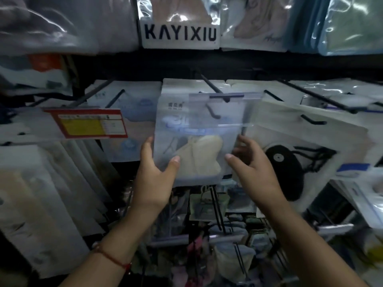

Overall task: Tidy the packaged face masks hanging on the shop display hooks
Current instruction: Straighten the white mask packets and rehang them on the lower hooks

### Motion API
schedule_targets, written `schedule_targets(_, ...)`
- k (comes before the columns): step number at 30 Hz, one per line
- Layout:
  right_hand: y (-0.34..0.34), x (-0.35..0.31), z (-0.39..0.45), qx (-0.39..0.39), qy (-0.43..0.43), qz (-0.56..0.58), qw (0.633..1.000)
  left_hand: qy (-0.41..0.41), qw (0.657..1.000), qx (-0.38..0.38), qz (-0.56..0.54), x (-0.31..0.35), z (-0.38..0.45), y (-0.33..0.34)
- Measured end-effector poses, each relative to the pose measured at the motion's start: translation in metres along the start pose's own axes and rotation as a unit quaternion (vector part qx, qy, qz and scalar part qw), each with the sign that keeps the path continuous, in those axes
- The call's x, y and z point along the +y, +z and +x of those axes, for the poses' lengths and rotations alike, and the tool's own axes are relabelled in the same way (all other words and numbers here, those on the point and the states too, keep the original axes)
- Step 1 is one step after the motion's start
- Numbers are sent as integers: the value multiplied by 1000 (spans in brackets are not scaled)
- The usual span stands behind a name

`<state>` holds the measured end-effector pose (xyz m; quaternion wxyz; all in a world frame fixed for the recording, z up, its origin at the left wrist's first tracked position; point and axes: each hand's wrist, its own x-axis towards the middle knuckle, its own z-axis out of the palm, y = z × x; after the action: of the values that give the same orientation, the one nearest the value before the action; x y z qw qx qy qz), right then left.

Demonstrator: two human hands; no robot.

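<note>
Between your fingers hangs a glossy, see-through mask packet (199, 139), flat and squarish, beige folded mask inside. Your left hand (156, 175) pinches its lower left edge; your right hand (251, 162) grips its right edge. Above your fingertips, a thin black metal hook (215, 90).

Both forearms raised, left hand (154, 177) and right hand (251, 164) in thumb-forward grip, fingers curled, a red cord (112, 257) round the left wrist.

Small print on the red-and-yellow price tag (86, 123) is blurred; the right hand's fingers (241, 151) sit behind the mask packet (199, 139).
</note>
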<state>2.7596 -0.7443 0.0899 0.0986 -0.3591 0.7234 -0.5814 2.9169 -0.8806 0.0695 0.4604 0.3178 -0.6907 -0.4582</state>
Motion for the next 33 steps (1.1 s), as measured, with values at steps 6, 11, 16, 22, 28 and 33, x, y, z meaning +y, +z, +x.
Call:
schedule_targets(6,4,2,0,17,1,40,999,-8,1000,-10,-23,-2,3,-7)
schedule_targets(11,5,-1,-3,35,18,56,998,8,997,-34,-65,4,0,-14)
schedule_targets(16,8,-4,-10,-1,24,103,994,-34,988,-105,-107,20,-3,-34)
schedule_targets(22,-1,-17,-24,0,23,198,980,-119,956,-217,-154,37,-8,-62)
schedule_targets(28,-16,-41,-43,0,63,267,962,-126,914,-340,-181,48,-27,-70)
schedule_targets(33,-46,-65,-62,-5,4,231,973,-117,895,-358,-238,74,-28,-58)
